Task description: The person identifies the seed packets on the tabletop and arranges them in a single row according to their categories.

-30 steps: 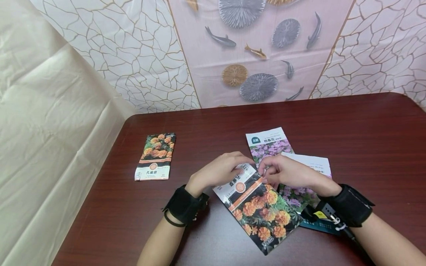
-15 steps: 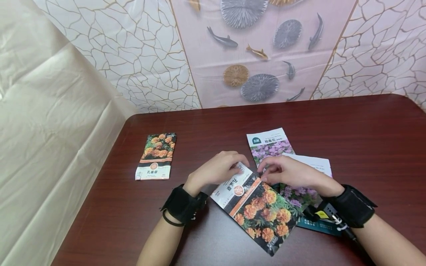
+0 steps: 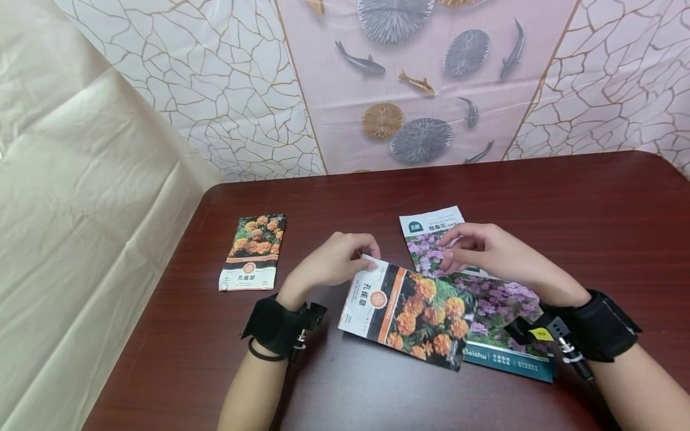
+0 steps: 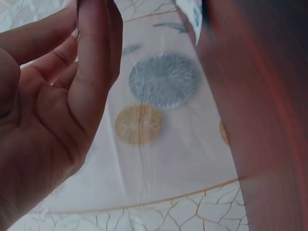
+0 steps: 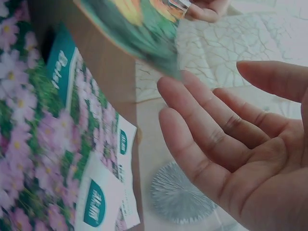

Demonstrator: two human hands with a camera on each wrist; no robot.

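In the head view my left hand (image 3: 339,260) pinches the white top corner of a seed packet with orange marigolds (image 3: 426,311), which is tilted above the table. Its free end overlaps two purple-flowered seed packets (image 3: 501,305) that lie partly one on the other. Over those packets hovers my right hand (image 3: 485,254). The right wrist view shows this right hand (image 5: 231,144) with loosely bent fingers and nothing in its grasp, its fingertips close to the marigold packet's edge (image 5: 149,38). Whether they touch cannot be told.
A second marigold seed packet (image 3: 252,252) lies flat on the left side of the dark red table (image 3: 334,197). Behind the table hangs a patterned cloth (image 3: 420,84), and a cream cloth (image 3: 97,209) drapes along the left. Both wrists wear black straps.
My right hand has let go of the marigold packet and moved right and up. My left hand has shifted left with the packet, which has turned closer to level, uncovering more of the purple-flowered packets.
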